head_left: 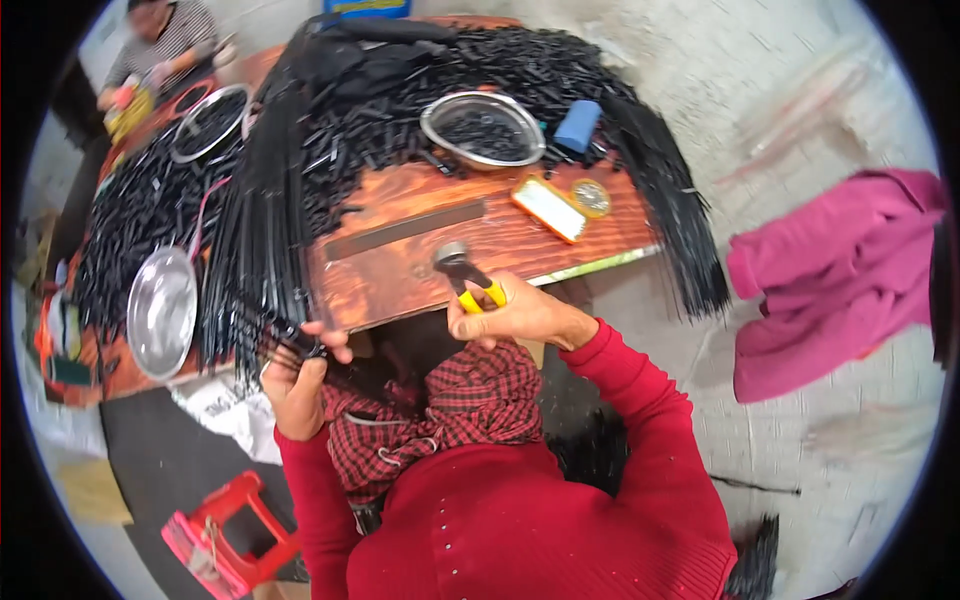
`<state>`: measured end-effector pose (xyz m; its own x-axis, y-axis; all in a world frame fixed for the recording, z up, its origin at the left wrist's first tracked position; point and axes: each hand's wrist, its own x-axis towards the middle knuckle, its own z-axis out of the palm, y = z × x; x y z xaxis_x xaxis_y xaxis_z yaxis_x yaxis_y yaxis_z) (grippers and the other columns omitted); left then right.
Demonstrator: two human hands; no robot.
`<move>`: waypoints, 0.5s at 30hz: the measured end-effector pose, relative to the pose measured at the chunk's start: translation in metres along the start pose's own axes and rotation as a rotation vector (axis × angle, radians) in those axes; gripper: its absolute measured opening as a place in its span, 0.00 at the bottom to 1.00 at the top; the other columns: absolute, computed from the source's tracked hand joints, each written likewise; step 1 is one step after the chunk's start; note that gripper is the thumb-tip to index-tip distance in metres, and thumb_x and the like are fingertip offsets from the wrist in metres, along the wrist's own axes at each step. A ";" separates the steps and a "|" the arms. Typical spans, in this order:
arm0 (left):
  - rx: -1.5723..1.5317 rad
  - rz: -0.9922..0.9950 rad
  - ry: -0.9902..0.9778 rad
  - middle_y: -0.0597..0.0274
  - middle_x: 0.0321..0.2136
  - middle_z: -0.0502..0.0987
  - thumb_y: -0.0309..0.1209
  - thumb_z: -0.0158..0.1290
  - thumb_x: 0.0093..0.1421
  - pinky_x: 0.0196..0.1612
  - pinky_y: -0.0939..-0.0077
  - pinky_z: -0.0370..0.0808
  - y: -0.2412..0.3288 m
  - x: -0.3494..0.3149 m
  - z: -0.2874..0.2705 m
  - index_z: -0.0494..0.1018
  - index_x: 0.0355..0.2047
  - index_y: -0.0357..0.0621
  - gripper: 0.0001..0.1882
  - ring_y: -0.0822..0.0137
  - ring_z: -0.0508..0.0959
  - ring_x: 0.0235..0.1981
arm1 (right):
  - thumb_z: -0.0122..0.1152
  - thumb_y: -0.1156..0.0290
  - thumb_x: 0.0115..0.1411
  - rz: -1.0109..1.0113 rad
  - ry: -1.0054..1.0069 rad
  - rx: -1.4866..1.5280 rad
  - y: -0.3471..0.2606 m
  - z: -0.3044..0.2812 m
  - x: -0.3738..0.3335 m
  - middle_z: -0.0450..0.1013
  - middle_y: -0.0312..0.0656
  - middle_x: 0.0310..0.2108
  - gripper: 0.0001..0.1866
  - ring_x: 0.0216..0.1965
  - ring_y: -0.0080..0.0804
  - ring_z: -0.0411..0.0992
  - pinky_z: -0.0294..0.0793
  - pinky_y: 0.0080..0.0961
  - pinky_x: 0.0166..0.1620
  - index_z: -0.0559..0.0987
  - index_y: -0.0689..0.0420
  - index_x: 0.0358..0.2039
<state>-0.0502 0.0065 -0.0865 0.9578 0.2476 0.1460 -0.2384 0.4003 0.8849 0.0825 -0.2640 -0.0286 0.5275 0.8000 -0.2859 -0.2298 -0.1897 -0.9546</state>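
Note:
My right hand (515, 312) is closed round the yellow handles of a pair of nippers (460, 265), whose rounded metal head points up over the table's front edge. At the lower left, my left hand (298, 385) has its fingers closed on a black strip (306, 345); its exact shape is blurred. Just beyond that hand, a thick bundle of long black strips (255, 230) hangs over the table edge. In front of me on the reddish wooden table (385, 287) lies a flat brown bar (405, 230). Small black pieces (345, 150) are heaped behind it.
A metal bowl (428, 128) holds black pieces, near a blue cylinder (578, 126) and a yellow-edged case (550, 208). Another strip bundle (675, 200) droops at right. Leftward are a shiny bowl (162, 312), a red stool (235, 535) and a person (170, 50). A pink garment (830, 270) hangs right.

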 end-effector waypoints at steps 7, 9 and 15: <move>0.026 0.005 -0.086 0.51 0.39 0.75 0.27 0.51 0.60 0.44 0.65 0.73 0.000 0.005 0.007 0.65 0.51 0.33 0.19 0.63 0.76 0.36 | 0.61 0.63 0.53 -0.201 0.973 -1.215 0.028 -0.128 -0.020 0.75 0.49 0.25 0.11 0.26 0.45 0.75 0.73 0.37 0.32 0.80 0.57 0.32; 0.010 0.003 -0.088 0.51 0.40 0.75 0.27 0.52 0.61 0.45 0.66 0.73 -0.003 0.008 0.009 0.65 0.52 0.33 0.20 0.63 0.76 0.36 | 0.60 0.63 0.53 -0.116 1.125 -1.196 0.042 -0.170 -0.023 0.76 0.51 0.28 0.11 0.29 0.49 0.75 0.74 0.40 0.34 0.81 0.55 0.33; 0.031 -0.001 -0.079 0.52 0.39 0.75 0.29 0.53 0.61 0.46 0.66 0.72 -0.003 0.007 0.006 0.65 0.52 0.35 0.21 0.64 0.76 0.36 | 0.58 0.65 0.51 0.300 1.342 -1.194 0.053 -0.248 -0.028 0.77 0.52 0.28 0.09 0.33 0.52 0.76 0.74 0.45 0.35 0.83 0.52 0.31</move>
<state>-0.0420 0.0019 -0.0853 0.9680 0.1760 0.1790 -0.2338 0.3727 0.8980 0.2585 -0.4373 -0.0920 0.9484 -0.1682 0.2689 -0.1055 -0.9668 -0.2328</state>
